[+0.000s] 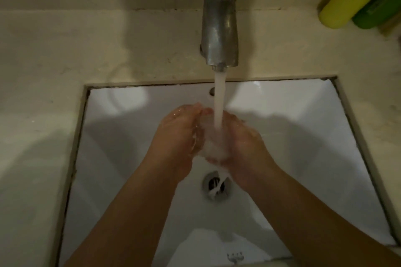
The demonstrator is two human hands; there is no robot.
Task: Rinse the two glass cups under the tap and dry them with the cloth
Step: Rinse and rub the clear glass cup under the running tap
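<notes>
**Both hands cupped under the running tap**

My left hand (180,134) and my right hand (236,147) are brought together over the middle of the white rectangular ceramic basin (303,136), palms turned toward each other, fingers curved inward. Between them sits a blurred, clear, foamy mass (213,147) right where the white stream of water (219,102) lands. It could be one clear glass cup wrapped by both hands, but the water and the blur hide its outline, so I cannot tell for certain what my fingers close on. The gap between my palms is narrow, and the fingertips of my left hand nearly meet my right hand at the far side, just beside the stream.

The stream falls from the spout of the tall chrome metal tap (220,28), which stands on the far beige stone counter (65,50), and runs straight into the space between my hands. Water spills out below my right wrist and drops toward the round metal drain (214,185), near of my hands in the basin floor. A small overflow hole (212,91) shows in the far wall of the basin, just left of the stream.

At the far right corner of the counter, a yellow plastic bottle (345,0) and a green plastic bottle (379,8) lean side by side, touching.
</notes>
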